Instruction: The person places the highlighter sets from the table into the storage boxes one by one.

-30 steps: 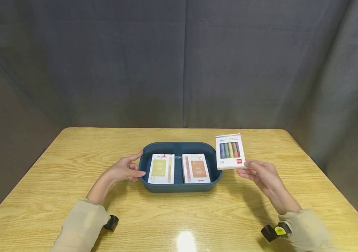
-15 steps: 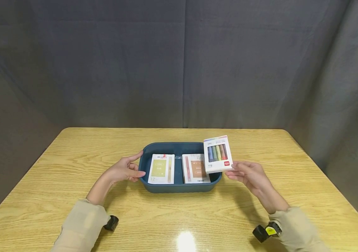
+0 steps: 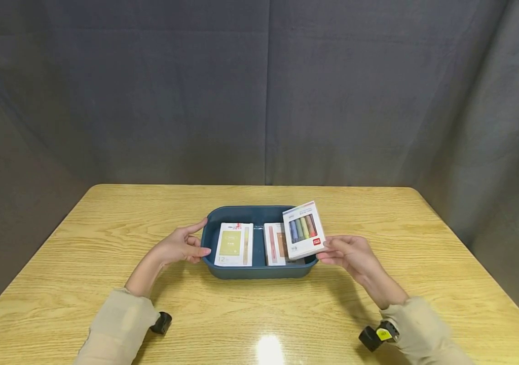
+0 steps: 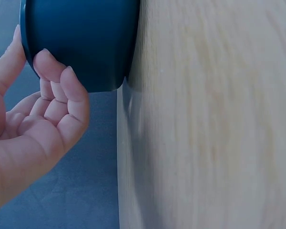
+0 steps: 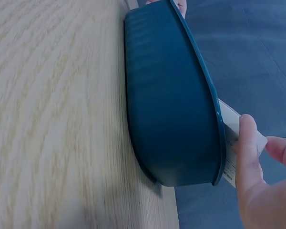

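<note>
My right hand (image 3: 348,253) pinches the lower right corner of a white windowed box (image 3: 304,229) showing several coloured sticks. That box tilts above the right end of a dark blue two-part bin (image 3: 259,272), partly covering a flat white box with an orange panel (image 3: 274,248) in the right compartment. A white box with a yellow-green panel (image 3: 233,245) lies in the left compartment. At the bin's left end, my left hand (image 3: 182,246) holds the rim. The left wrist view shows curled fingers (image 4: 74,95) against the bin's outer wall.
The bin stands on a light wood table (image 3: 104,228). Dark grey curtains (image 3: 173,101) hang behind the table and along both sides. A small black wrist device (image 3: 371,337) is strapped at the right sleeve.
The right hand has carried the windowed box leftward and slightly down, from beside the bin to over its right compartment, turning it a little. The left hand and bin have stayed put.
</note>
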The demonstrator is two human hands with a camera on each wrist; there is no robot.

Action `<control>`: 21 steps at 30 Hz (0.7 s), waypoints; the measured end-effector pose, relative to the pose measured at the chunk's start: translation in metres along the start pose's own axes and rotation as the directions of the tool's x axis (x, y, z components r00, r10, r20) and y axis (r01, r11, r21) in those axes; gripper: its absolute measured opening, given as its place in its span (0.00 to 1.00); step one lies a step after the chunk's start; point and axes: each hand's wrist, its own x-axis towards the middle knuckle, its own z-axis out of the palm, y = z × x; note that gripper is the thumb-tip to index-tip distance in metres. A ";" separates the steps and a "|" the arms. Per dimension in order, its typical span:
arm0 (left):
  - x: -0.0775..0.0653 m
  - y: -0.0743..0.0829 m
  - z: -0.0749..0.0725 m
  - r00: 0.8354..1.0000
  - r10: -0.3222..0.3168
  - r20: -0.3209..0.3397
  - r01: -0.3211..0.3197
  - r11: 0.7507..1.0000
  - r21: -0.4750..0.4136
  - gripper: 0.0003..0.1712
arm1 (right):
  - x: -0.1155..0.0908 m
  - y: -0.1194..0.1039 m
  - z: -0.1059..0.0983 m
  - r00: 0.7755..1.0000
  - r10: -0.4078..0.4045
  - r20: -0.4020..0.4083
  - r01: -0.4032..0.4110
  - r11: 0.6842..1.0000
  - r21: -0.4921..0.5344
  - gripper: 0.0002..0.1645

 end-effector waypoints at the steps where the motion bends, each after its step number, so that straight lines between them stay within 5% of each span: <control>1: 0.000 0.000 0.000 1.000 0.000 0.000 0.000 1.000 0.000 0.49 | 0.000 0.000 0.001 1.000 0.006 -0.004 -0.006 1.000 -0.010 0.10; 6: 0.000 -0.001 -0.001 1.000 0.003 0.011 -0.003 1.000 0.003 0.49 | 0.001 0.002 0.005 1.000 0.023 -0.017 -0.024 0.999 -0.049 0.22; 21: 0.000 0.000 -0.002 1.000 -0.005 0.009 0.005 1.000 0.014 0.49 | 0.002 0.005 0.015 0.999 0.015 -0.046 -0.021 0.989 -0.149 0.17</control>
